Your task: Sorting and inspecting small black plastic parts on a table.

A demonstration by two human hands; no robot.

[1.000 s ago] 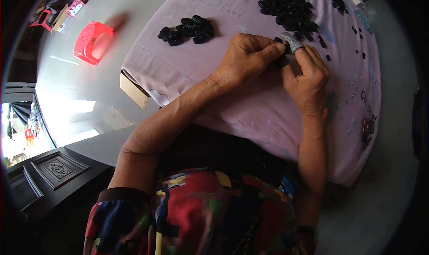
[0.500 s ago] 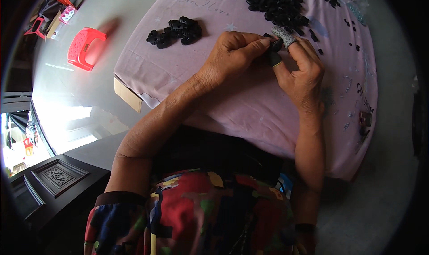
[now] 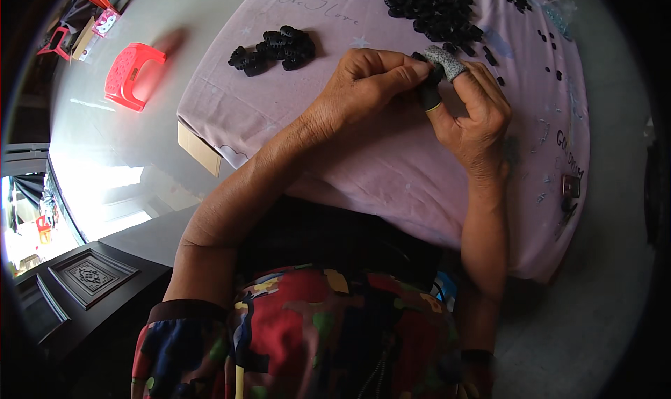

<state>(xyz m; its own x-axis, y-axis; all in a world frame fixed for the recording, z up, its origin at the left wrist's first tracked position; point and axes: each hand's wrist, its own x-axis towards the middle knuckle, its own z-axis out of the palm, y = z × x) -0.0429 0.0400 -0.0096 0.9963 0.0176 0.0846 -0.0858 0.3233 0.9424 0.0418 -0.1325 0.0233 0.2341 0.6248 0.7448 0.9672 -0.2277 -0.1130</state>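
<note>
Above the pink cloth, my two hands meet at a small black ribbed part point(image 3: 435, 71). My left hand point(image 3: 367, 88) pinches its left side between thumb and forefinger. On the other side, my right hand point(image 3: 479, 112) grips it with thumb and index finger. A speckled grey finger cover point(image 3: 444, 61) sits on the right index finger, and a black cover with a yellow edge point(image 3: 430, 100) on the thumb. The fingers hide much of the part. Just beyond the hands lies a large heap of similar black pieces point(image 3: 430, 11); a smaller cluster point(image 3: 279, 48) rests to the left.
The pink cloth point(image 3: 391, 182) covers the table in front of me. Loose black bits point(image 3: 549, 69) and a small dark reddish box point(image 3: 571, 186) lie on its right side. A red plastic stool point(image 3: 129, 77) stands on the floor at left, near a dark carved panel point(image 3: 94, 277).
My right index finger has curled further over the black part, and the right hand has shifted slightly. The left hand stays almost in place, still pinching.
</note>
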